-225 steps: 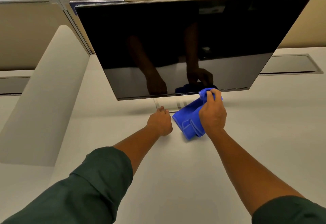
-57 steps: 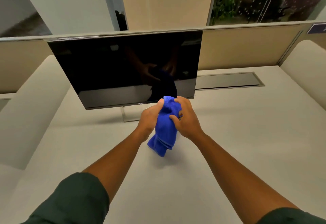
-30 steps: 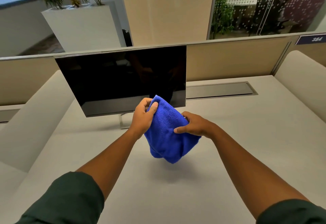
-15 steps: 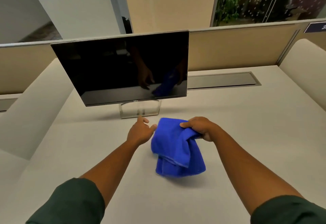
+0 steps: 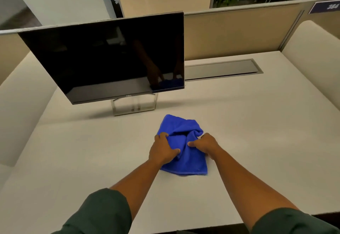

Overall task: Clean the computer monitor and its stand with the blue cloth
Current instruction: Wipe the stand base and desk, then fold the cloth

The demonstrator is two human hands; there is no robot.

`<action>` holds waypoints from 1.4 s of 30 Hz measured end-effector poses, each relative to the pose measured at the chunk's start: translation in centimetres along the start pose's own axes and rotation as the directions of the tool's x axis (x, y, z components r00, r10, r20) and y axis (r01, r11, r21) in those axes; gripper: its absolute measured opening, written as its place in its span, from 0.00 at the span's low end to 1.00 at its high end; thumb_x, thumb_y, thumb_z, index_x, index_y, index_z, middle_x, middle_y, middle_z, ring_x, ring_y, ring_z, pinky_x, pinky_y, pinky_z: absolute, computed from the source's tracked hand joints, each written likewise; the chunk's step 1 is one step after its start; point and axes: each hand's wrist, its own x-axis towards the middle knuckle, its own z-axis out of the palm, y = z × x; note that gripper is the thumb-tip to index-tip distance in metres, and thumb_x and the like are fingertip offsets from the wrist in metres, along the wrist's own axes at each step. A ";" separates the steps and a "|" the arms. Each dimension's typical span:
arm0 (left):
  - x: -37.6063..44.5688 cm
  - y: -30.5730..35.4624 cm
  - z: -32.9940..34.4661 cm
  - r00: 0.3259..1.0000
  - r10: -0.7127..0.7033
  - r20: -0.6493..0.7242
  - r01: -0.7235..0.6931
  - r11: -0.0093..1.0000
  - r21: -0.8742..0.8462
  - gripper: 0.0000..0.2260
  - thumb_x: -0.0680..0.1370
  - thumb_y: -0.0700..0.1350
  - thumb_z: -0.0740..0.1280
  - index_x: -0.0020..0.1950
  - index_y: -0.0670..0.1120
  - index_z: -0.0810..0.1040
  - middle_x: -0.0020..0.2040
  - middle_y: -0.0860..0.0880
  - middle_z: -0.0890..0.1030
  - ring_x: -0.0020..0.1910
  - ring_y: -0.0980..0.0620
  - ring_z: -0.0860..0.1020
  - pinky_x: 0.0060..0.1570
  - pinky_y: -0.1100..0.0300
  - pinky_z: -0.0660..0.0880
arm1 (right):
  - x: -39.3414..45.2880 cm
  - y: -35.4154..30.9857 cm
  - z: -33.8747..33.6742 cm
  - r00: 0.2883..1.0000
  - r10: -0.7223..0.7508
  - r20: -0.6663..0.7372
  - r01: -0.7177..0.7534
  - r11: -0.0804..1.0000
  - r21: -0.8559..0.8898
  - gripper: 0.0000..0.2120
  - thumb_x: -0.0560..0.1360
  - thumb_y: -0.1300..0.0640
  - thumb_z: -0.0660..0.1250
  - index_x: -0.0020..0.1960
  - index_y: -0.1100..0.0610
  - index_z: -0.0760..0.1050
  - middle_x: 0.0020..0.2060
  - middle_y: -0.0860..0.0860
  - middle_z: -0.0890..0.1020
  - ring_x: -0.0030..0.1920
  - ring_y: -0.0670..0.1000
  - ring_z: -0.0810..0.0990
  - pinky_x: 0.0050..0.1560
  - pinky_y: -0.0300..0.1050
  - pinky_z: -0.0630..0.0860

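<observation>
Lowered onto desk (image 5: pixel 257 141) since half-second ago: one blue cloth (image 5: pixel 184 141), gripped by two hands, left hand (image 5: pixel 161 151), right hand (image 5: pixel 206 145); one monitor (image 5: pixel 110 57), one stand (image 5: pixel 134 104) at 11 o'clock.

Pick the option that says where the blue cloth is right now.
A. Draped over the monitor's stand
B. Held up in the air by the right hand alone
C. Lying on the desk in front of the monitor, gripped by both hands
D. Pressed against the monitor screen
C. The blue cloth lies bunched on the desk, short of the monitor and its stand, with the left hand and right hand both gripping it.
</observation>
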 end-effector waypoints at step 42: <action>0.1 4.9 -11.2 0.841 0.407 -0.356 -0.513 0.809 -0.287 0.09 0.81 0.48 0.63 0.58 0.52 0.80 0.49 0.55 0.82 0.47 0.56 0.79 0.46 0.66 0.74 | -3.5 -12.3 -2.2 0.986 0.049 -0.158 0.075 0.718 0.692 0.26 0.69 0.65 0.71 0.59 0.56 0.59 0.50 0.58 0.77 0.43 0.57 0.82 0.39 0.50 0.82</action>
